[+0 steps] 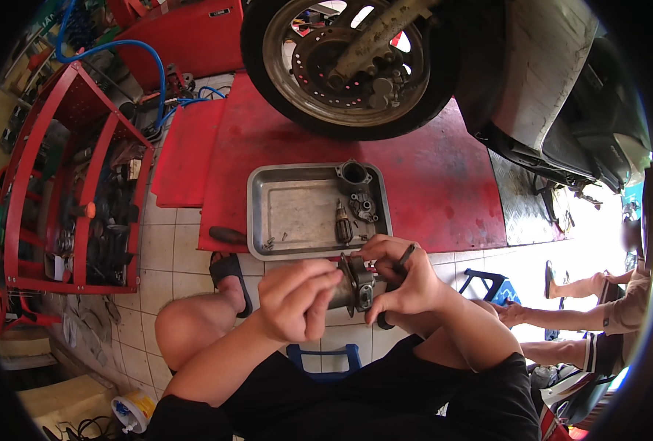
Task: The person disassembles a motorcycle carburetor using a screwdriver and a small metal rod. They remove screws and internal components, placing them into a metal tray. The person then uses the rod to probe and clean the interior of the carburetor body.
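Note:
In front of my knees, my left hand (293, 298) is closed around one end of a grey metal housing (360, 282) with a flat flange. At its other side my right hand (411, 287) curls in, thumb and fingers around a slim dark tool (406, 257) whose tip is hidden. Just beyond my hands lies a shallow metal tray (255, 213). Inside its right half are a round dark metal housing (353, 173), a smaller grey metal part (364, 208) and a slender part with a copper-coloured middle (342, 224). Small screws (269, 242) lie near the tray's front left.
A red lift platform (444, 191) carries the tray, below a motorcycle's front wheel (356, 121). Dark-handled tool (227, 235) lies left of the tray. Red shelving (84, 250) stands at left; a blue stool (492, 285) and another person's arm (561, 317) are at right.

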`<action>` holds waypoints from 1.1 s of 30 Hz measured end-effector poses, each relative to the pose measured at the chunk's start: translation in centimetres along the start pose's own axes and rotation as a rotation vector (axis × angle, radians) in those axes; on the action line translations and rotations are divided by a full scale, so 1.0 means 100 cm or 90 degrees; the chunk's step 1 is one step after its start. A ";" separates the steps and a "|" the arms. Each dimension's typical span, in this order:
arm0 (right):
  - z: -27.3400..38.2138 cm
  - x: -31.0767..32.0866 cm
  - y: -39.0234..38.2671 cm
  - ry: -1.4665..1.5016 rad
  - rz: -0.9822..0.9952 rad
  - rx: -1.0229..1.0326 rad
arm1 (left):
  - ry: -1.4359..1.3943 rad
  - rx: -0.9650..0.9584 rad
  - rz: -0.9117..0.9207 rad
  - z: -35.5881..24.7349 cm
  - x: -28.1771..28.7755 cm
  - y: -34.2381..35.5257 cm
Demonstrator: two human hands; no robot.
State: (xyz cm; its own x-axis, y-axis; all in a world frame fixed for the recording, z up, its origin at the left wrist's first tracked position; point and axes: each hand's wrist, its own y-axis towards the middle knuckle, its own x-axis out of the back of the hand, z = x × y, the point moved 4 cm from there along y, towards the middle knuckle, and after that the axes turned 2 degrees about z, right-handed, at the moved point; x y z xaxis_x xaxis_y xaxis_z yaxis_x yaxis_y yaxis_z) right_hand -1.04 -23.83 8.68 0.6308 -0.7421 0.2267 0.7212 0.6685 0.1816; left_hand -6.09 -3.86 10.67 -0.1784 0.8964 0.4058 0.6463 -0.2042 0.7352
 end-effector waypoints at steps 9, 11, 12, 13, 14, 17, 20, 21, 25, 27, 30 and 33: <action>0.006 -0.005 0.005 -0.248 0.024 0.120 | -0.157 0.285 0.072 0.030 -0.014 0.001; 0.009 -0.003 0.004 -0.298 0.013 0.112 | -0.171 0.343 0.088 0.036 -0.014 0.001; 0.011 -0.003 0.004 -0.324 0.007 0.108 | -0.199 0.383 0.086 0.040 -0.015 -0.002; 0.014 -0.003 0.005 -0.343 0.017 0.106 | -0.227 0.422 0.082 0.047 -0.018 -0.008; 0.017 -0.003 0.005 -0.361 0.026 0.104 | -0.255 0.461 0.079 0.051 -0.019 -0.012; 0.017 -0.002 0.001 -0.437 0.037 0.118 | -0.579 0.835 0.086 0.056 -0.024 -0.024; 0.022 -0.002 -0.001 -0.456 0.034 0.126 | -0.750 0.804 0.170 0.057 -0.022 -0.024; 0.023 -0.002 -0.002 -0.452 0.028 0.122 | -0.730 0.753 0.138 0.052 -0.021 -0.019; 0.007 0.009 0.000 -0.106 -0.030 -0.064 | -0.670 0.518 0.134 0.039 -0.013 -0.006; 0.004 0.009 -0.003 0.055 -0.055 -0.161 | -0.638 0.543 0.157 0.040 -0.011 -0.005; 0.003 0.004 -0.005 0.069 -0.079 -0.135 | -0.425 0.437 0.169 0.042 -0.008 0.004; 0.005 0.004 -0.007 0.006 -0.082 -0.125 | -0.427 0.453 0.137 0.041 -0.008 0.006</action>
State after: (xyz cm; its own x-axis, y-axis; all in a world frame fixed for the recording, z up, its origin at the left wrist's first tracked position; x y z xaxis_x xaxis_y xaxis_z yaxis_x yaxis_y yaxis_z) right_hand -1.44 -24.52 9.13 0.5313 -0.8220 0.2051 0.8376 0.5460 0.0181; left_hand -2.52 -3.09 8.57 0.3081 0.9494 -0.0601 0.9484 -0.3016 0.0980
